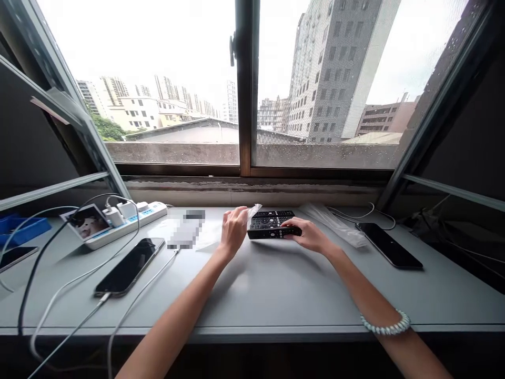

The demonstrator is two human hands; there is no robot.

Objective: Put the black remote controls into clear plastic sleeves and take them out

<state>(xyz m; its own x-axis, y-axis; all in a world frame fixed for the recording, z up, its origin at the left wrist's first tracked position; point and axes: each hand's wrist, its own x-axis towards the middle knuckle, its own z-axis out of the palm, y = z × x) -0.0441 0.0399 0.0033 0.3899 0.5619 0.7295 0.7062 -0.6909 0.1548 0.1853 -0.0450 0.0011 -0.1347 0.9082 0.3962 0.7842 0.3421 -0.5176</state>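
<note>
Several black remote controls [272,221] lie side by side toward the back middle of the desk, their buttons facing up. My right hand [310,235] is closed on the right end of the nearest remote control [266,233], which looks slightly tilted. Left of the remotes is my left hand [233,230], its fingers bent and closed on a crumpled clear plastic bag [255,210]. That bag's tip sticks out beside the far left corner of the remotes, and my fingers hide part of it.
A long clear plastic sleeve [335,223] lies right of the remotes, with a dark phone [389,245] beyond it. On the left are another phone [130,267] with a charging cable, a white power strip [128,225], a photo card [86,222] and a blue tray [26,230].
</note>
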